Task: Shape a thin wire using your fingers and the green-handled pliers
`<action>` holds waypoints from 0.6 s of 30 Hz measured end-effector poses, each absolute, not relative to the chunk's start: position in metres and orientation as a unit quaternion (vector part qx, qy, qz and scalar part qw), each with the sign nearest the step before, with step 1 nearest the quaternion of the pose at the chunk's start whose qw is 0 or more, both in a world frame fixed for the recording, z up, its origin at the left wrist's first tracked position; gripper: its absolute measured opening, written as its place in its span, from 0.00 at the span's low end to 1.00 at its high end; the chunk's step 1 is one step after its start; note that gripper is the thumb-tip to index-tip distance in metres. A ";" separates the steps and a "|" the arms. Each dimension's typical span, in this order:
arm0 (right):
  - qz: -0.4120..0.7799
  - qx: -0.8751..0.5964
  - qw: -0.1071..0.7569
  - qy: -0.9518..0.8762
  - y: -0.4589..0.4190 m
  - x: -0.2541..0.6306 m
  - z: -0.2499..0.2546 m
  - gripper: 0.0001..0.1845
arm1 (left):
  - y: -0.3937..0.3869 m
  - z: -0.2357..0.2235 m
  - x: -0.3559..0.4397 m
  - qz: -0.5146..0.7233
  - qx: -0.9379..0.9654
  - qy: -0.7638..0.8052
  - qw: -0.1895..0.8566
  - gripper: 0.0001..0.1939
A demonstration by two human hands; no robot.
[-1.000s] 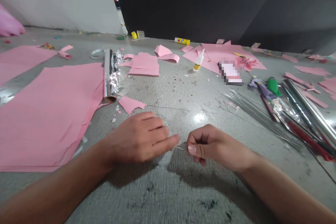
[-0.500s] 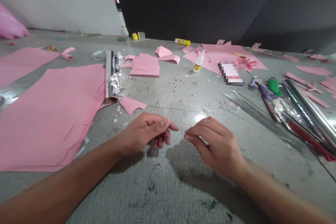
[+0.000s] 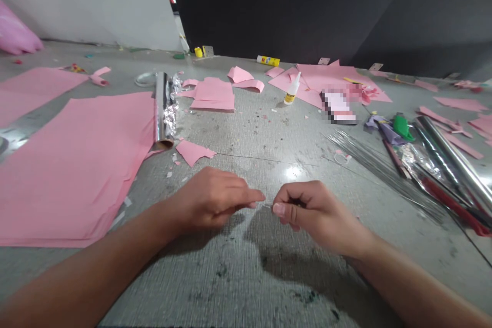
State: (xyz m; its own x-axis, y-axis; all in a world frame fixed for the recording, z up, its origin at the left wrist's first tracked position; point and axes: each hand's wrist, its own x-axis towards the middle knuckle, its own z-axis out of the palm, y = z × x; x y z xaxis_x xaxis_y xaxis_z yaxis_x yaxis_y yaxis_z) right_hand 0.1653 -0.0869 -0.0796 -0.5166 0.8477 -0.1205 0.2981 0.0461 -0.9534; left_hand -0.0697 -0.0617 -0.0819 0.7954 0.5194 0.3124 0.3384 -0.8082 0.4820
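My left hand (image 3: pixel 219 197) hovers over the middle of the grey table, palm down. Its index finger points right with the thumb pressed close beneath; whatever lies between them is hidden. Facing it across a small gap, my right hand (image 3: pixel 311 210) pinches a short, thin, pale strand (image 3: pixel 266 206) between thumb and fingers. That strand runs across the gap toward my left fingertips; its exact kind is too small to tell. Just beyond both hands, a long thin wire (image 3: pixel 265 158) lies on the table, reaching left to a torn pink paper scrap (image 3: pixel 195 152).
Stacked pink sheets (image 3: pixel 77 164) and a foil roll (image 3: pixel 163 110) lie left. Behind are a glue bottle (image 3: pixel 292 89), a yellow tube (image 3: pixel 268 60) and a phone (image 3: pixel 338 105). To the right are a wire bundle (image 3: pixel 380 169), red-handled scissors (image 3: pixel 453 207) and another foil roll (image 3: pixel 457 159).
My left hand has turned palm down, its thumb and index closing together near the strand. My right hand has rolled so its thumb faces me, and has dropped slightly.
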 end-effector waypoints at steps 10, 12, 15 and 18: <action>0.510 -0.442 0.311 -0.669 -0.084 0.166 -0.082 0.11 | -0.061 -0.084 -0.078 0.275 0.786 0.335 0.441 0.21; 0.397 -0.448 0.330 -0.730 -0.086 0.165 -0.083 0.09 | -0.063 -0.089 -0.075 0.279 0.674 0.359 0.583 0.25; 0.324 -0.424 0.344 -0.773 -0.088 0.162 -0.085 0.07 | -0.066 -0.091 -0.067 0.261 0.629 0.370 0.632 0.20; 0.332 -0.425 0.334 -0.773 -0.089 0.160 -0.085 0.08 | -0.068 -0.090 -0.061 0.243 0.678 0.378 0.582 0.16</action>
